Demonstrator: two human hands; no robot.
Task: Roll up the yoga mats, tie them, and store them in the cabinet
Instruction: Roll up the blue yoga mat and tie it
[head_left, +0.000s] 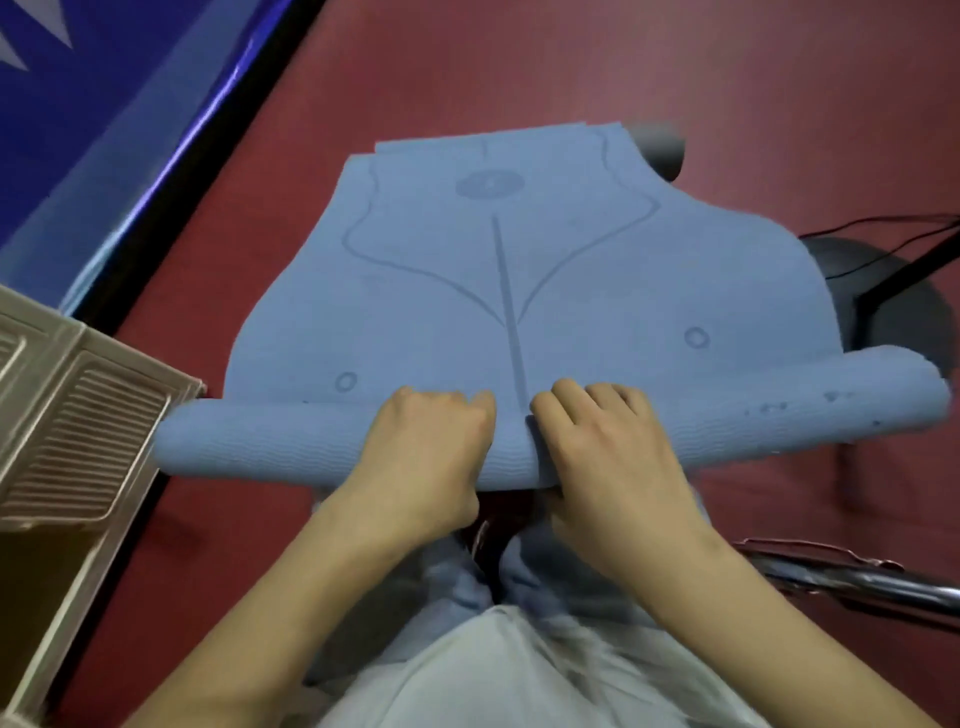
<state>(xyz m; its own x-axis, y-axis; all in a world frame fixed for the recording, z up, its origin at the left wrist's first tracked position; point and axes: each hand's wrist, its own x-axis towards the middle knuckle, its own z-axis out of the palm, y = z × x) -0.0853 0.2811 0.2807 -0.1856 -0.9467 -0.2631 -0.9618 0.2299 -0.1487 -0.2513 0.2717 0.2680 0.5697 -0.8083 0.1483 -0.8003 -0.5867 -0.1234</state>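
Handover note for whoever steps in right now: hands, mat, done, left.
Left hand and right hand: both on the middle of the roll, fingers curled over its top.
Blue yoga mat: on the red floor, near end rolled, far part flat. A grey roll lies past its far end.
Beige cabinet: at the left.
Done: rolling begun.
Left: finish rolling, tie, store. No tie in view.
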